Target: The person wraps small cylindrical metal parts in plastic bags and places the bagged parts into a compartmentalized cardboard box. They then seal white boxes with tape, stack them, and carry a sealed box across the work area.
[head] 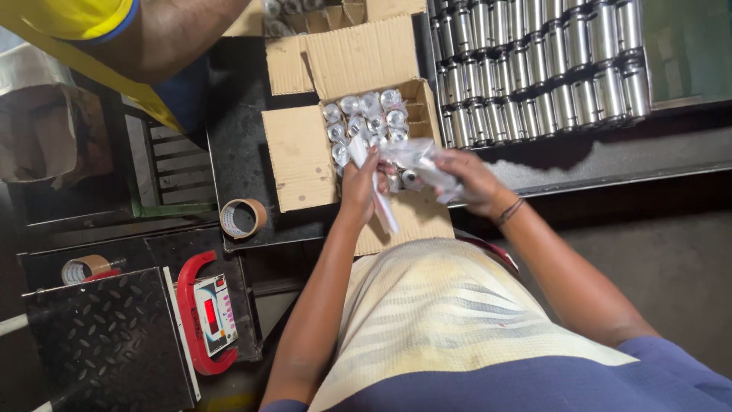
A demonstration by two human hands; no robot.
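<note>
My left hand (361, 180) and my right hand (467, 177) meet just in front of an open cardboard box (301, 156). Between them they hold a clear plastic bag (415, 156) with a shiny metal cylinder part (409, 179) inside it. The left hand pinches the bag's lower edge, the right hand grips its other side. The box holds several bagged metal parts (364, 120) standing on end in rows.
Rows of bare metal cylinders (537, 65) stand at the back right. A tape roll (242, 218) lies left of the box, another tape roll (84, 268) further left. A weighing scale with a red-framed display (207, 314) sits at lower left. Another person's arm (164, 34) reaches in at top left.
</note>
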